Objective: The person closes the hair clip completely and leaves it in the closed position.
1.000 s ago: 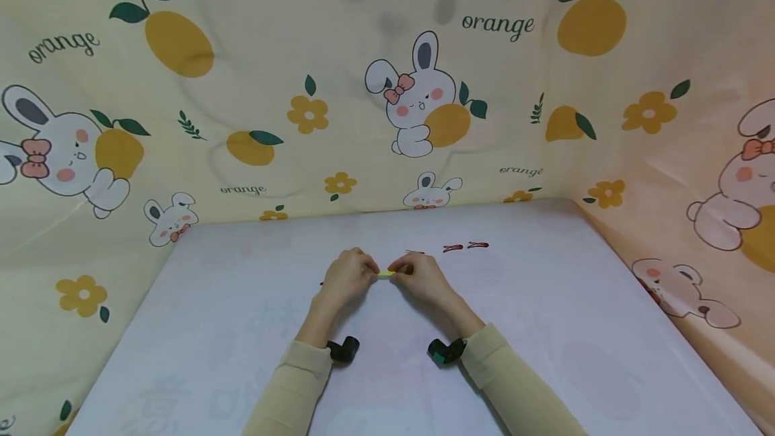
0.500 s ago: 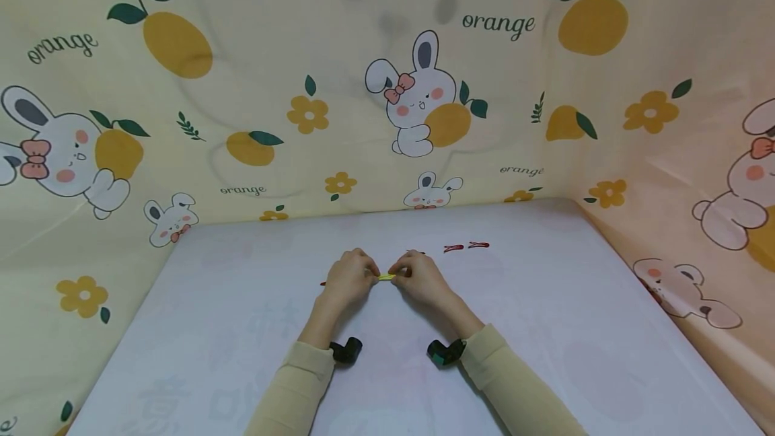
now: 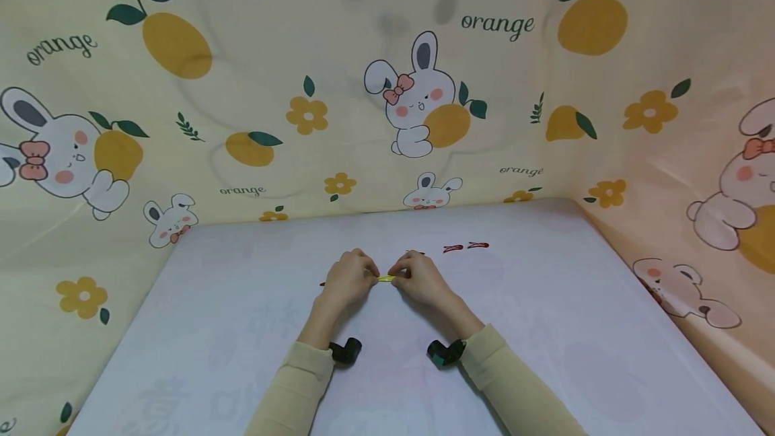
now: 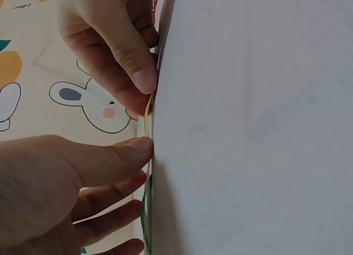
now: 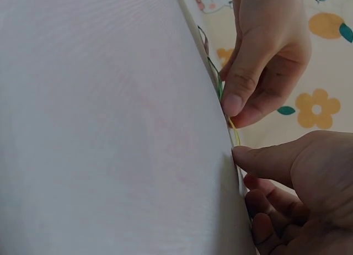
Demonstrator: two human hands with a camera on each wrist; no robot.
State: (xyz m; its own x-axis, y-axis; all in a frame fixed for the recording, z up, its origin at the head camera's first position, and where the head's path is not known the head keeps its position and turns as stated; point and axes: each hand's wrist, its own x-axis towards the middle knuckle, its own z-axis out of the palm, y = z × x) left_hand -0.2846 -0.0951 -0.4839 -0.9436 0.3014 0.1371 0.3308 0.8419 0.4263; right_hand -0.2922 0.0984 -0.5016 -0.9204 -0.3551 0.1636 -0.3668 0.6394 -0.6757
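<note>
A thin yellow snap hair clip [image 3: 385,278] lies between my two hands at the middle of the table. My left hand [image 3: 349,276] pinches its left end between thumb and finger, and my right hand [image 3: 419,276] pinches its right end. In the left wrist view the yellow clip [image 4: 146,116] shows edge-on as a narrow bowed strip. Beneath the left hand's other fingers is a green clip [image 4: 144,216], its two layers spread apart; it also shows beside that hand in the right wrist view.
Two red hair clips [image 3: 453,247] [image 3: 478,245] lie at the back, right of my hands. Another thin clip [image 3: 415,252] is partly hidden behind my right hand. A reddish tip [image 3: 323,284] pokes out left of my left hand. Patterned cloth [image 3: 339,120] rises behind the white table [image 3: 387,382].
The yellow clip and the fingertips on it have shifted very slightly toward me. Both hands keep their pinch, and the other clips stay where they were.
</note>
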